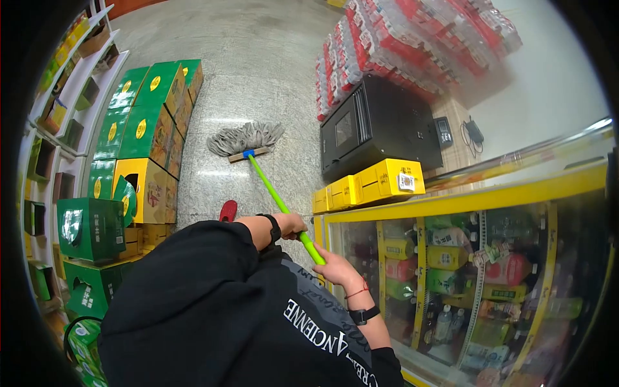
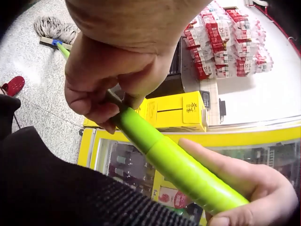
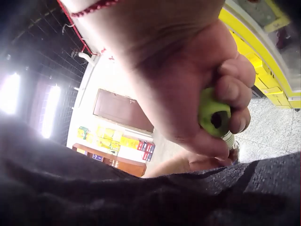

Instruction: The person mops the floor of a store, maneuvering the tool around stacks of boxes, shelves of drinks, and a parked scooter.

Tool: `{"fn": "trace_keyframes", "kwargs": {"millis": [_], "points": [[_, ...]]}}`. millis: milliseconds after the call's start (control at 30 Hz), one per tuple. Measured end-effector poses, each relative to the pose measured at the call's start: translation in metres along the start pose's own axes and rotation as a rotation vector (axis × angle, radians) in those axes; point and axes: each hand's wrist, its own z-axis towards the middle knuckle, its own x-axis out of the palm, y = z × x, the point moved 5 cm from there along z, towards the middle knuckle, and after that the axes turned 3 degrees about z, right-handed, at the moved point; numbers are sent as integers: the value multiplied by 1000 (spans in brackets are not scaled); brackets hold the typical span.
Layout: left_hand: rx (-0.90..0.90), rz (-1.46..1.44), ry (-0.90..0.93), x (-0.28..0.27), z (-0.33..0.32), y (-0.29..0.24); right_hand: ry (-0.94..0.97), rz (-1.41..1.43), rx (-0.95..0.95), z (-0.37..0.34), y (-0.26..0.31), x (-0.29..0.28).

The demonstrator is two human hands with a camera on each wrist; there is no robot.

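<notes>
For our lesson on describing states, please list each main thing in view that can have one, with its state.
Mop head: strands fanned out
Mop handle: slanted, held
Left hand: gripping mop handle
Right hand: gripping mop handle's end
Cooler: stocked; shut or ajar, unclear
Green cartons: stacked
Bottle packs: stacked, wrapped
Ceiling lights: lit
Floor: shiny; wet or dry, unclear
</notes>
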Motion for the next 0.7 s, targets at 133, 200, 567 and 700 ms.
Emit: {"fn": "trace_keyframes", "kwargs": {"millis": [133,200,567,700], "points": [[20,153,20,26,-13,-17,34,60,115,-25,-11,-2],[49,294,62,31,-13,-24,14,36,158,-28,-18,0],[69,275,48,-27,44,-68,-4,70,263,40,-13,-39],[106,282,7,-71,39,-111,-37,91,243,82,1,-69]]}}
